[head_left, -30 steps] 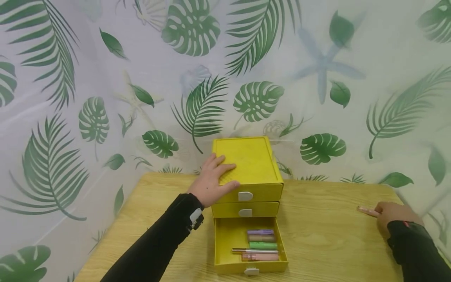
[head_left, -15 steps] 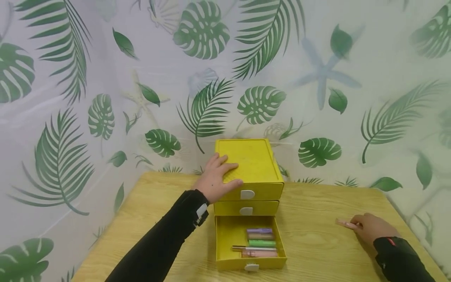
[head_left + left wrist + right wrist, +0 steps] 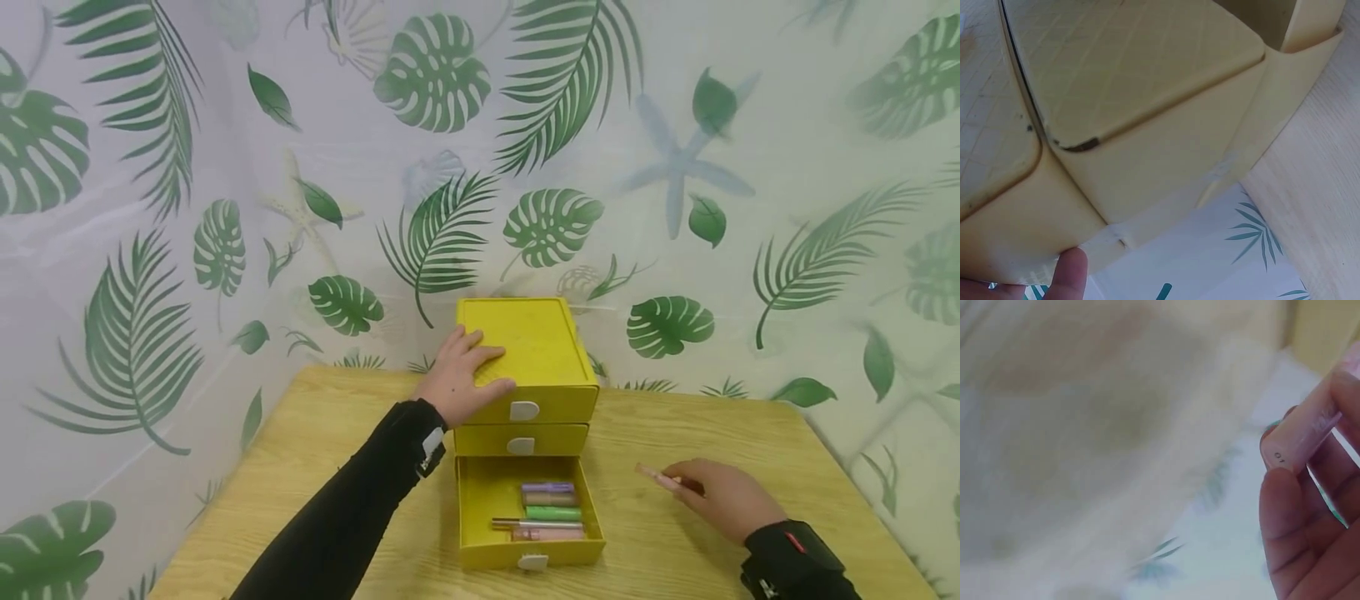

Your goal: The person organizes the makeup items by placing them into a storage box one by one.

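My left hand point(image 3: 459, 382) rests on the left edge of the top of a yellow drawer cabinet point(image 3: 532, 337), fingers spread and thumb toward the front. In the left wrist view a fingertip point(image 3: 1071, 272) touches the cabinet's side point(image 3: 1160, 156). Right of the cabinet, my right hand point(image 3: 723, 497) pinches a slim pink lip gloss tube point(image 3: 660, 477) over the table, one end pointing left. The right wrist view shows "01" printed on the end of this lip gloss tube point(image 3: 1304, 434). The bottom drawer point(image 3: 486, 504) is pulled out; the two upper ones are closed.
Inside the bottom drawer lie a purple tube point(image 3: 546, 487), a brown tube point(image 3: 551, 500), a green tube point(image 3: 552, 513), a thin metallic stick point(image 3: 525, 523) and a pink tube point(image 3: 555, 535). The wooden table point(image 3: 660, 550) meets a leaf-patterned sheet point(image 3: 450, 250) behind.
My right hand has moved left from the table's right side toward the drawer, carrying the lip gloss tube. My left hand stays on the cabinet. The head view has shifted slightly.
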The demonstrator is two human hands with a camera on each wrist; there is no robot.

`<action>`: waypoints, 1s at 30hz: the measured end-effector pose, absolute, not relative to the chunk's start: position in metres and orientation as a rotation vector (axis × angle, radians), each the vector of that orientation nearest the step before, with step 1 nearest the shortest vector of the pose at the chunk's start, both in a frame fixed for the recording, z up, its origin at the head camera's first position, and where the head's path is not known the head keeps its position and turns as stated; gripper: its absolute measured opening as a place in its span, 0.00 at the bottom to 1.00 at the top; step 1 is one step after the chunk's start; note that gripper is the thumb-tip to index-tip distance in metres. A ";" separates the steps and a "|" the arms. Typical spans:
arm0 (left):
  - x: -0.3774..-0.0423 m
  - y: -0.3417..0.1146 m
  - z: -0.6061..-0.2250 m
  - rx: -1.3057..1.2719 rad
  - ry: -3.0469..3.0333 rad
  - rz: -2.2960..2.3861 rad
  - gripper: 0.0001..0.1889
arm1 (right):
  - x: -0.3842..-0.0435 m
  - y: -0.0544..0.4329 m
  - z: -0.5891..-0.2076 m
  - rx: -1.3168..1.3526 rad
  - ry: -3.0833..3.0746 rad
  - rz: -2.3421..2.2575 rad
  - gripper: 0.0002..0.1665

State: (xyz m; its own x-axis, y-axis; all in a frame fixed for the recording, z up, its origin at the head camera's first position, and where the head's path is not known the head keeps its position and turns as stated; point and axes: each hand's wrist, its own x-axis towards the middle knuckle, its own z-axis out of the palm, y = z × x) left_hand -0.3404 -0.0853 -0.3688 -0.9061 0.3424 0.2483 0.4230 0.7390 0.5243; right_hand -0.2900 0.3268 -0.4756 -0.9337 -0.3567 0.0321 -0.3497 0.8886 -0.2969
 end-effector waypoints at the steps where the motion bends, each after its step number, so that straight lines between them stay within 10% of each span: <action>1: -0.341 -0.085 -0.369 -0.616 -2.804 -0.899 0.33 | -0.287 0.318 -0.470 -0.595 3.036 -0.475 0.12; 30: -0.341 -0.086 -0.369 -0.606 -2.793 -0.937 0.33 | -0.262 0.175 -0.467 -1.143 2.911 -0.504 0.03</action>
